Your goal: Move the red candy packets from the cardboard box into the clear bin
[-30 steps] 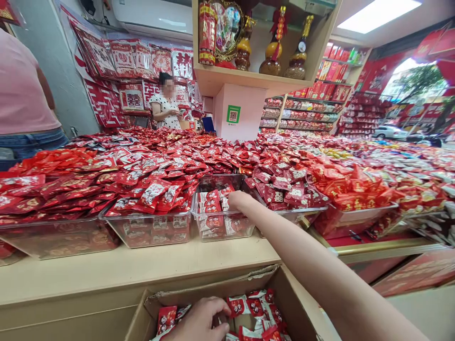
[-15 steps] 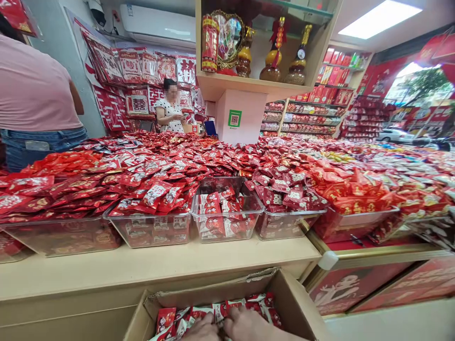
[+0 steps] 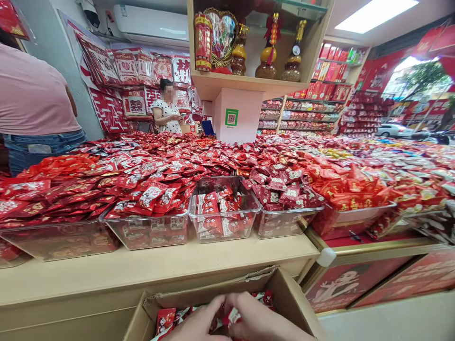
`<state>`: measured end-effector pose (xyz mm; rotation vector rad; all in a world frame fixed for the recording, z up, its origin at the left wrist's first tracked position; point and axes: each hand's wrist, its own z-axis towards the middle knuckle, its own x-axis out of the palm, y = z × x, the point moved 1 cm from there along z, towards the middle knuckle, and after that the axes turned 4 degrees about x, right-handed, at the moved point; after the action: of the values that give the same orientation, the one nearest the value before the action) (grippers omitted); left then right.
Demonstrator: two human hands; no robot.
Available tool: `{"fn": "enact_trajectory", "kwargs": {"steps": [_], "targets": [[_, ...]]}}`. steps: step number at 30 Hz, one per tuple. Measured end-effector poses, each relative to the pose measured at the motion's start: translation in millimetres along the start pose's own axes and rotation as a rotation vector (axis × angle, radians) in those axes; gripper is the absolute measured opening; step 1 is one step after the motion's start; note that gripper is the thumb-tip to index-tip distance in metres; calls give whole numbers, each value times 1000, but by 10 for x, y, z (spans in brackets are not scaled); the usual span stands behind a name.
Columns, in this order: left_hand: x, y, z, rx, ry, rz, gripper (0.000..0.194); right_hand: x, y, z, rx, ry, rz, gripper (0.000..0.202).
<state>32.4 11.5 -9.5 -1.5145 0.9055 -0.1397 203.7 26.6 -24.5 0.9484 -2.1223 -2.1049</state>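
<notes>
Small red-and-white candy packets (image 3: 166, 318) lie in an open cardboard box (image 3: 209, 285) at the bottom of the view. Both hands reach into it. My left hand (image 3: 202, 322) and my right hand (image 3: 254, 317) curve toward each other, thumbs close together, cupped around a few packets (image 3: 233, 316). The lower fingers of each hand are partly hidden. Behind the box, on the counter, stands a see-through plastic bin (image 3: 224, 232), partly filled with similar packets (image 3: 209, 210); its contents sit lower than those of its neighbours.
Heaped bins flank it: one of red packets (image 3: 144, 232) to the left, one of dark red packets (image 3: 289, 222) to the right. The cream counter (image 3: 152, 265) runs in front. Two people, one in a pink top (image 3: 31, 94), one in a dotted top (image 3: 167, 116), stand beyond.
My hands have come up slightly from among the packets and closed into a cup, with some packets now between them. The view has shifted a little.
</notes>
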Motion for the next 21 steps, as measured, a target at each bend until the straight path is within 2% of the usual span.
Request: {"fn": "enact_trajectory", "kwargs": {"steps": [2,5,7,10,12,15,21], "targets": [[45,-21,57,36,-28,-178,77,-64,151,11,55,17,50,29],[170,-33,118,96,-105,-487,86,-51,296,12,76,-50,174,23],[260,-47,147,47,-180,-624,92,-18,345,-5,48,-107,177,18],[323,-118,171,-4,-305,-689,92,-14,402,-38,-36,-170,105,12],[286,-193,167,53,-376,-699,83,-48,426,-46,-88,-212,110,15],[152,-300,136,86,-403,-667,73,-112,410,-21,-74,-220,221,20],[-106,-437,72,74,-465,-612,80,-239,381,45,59,-212,507,28]]}}
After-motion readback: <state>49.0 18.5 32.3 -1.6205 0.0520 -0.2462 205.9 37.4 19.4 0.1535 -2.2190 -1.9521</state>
